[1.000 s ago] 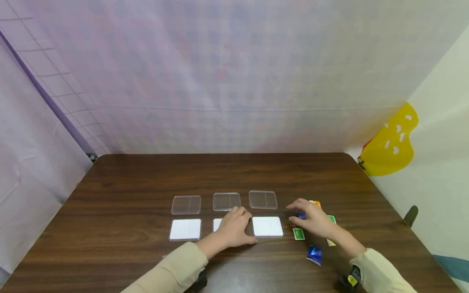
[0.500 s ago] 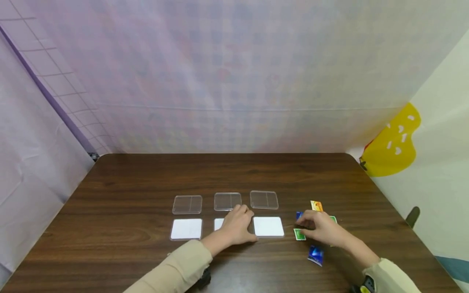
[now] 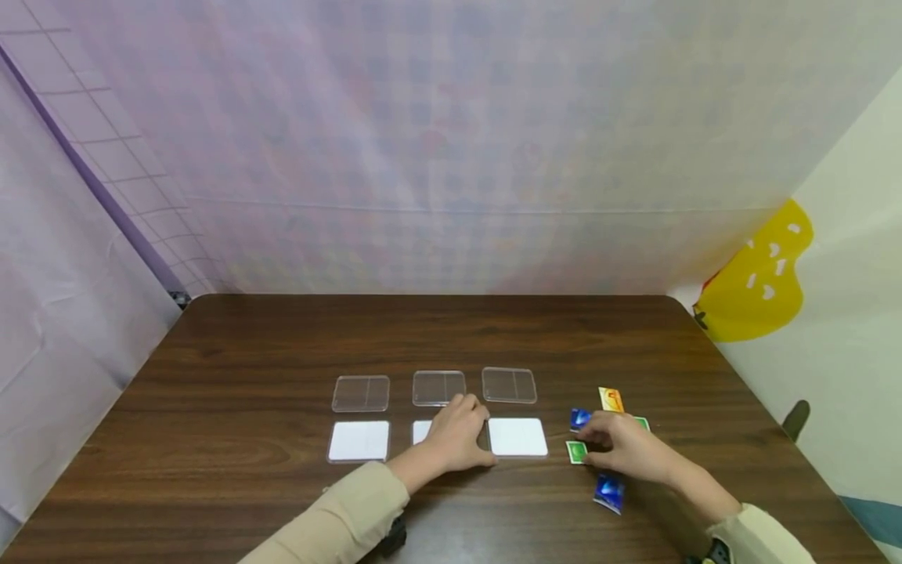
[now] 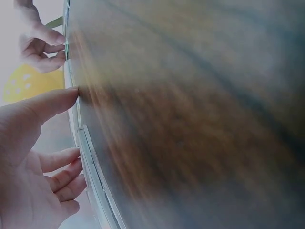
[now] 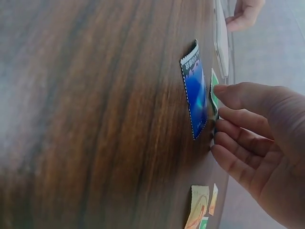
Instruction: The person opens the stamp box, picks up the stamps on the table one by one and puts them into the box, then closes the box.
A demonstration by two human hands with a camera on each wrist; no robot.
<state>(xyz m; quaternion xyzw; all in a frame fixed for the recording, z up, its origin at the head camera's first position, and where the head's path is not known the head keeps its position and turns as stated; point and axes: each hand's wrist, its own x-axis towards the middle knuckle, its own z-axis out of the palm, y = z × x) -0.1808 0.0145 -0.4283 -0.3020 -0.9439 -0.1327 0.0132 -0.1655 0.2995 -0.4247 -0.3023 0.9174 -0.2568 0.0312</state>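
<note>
My left hand (image 3: 454, 439) rests over the middle of a row of white rectangles in clear cases, hiding most of the middle case (image 3: 421, 431). Its thumb points toward the right white case (image 3: 517, 437); its fingers touch a clear case edge (image 4: 97, 174) in the left wrist view. My right hand (image 3: 627, 445) is low at the small green packet (image 3: 576, 452), thumb and index fingertips at its edge and still apart. Beside it lie a blue packet (image 3: 581, 419) and a second blue packet (image 5: 195, 95). An orange packet (image 3: 611, 399) lies beyond that hand.
Clear lids (image 3: 361, 393) lie in a row behind the white cases, the left white case (image 3: 358, 441) among these. Another green packet (image 3: 642, 423) is partly covered by the right hand. A brown wooden table (image 3: 247, 345) carries everything, with cloth curtains (image 3: 451, 157) around it.
My right hand has lowered and come nearer to the green packet, its thumb and fingers drawing closer together. The orange packet came into fuller view. My left hand stays in place.
</note>
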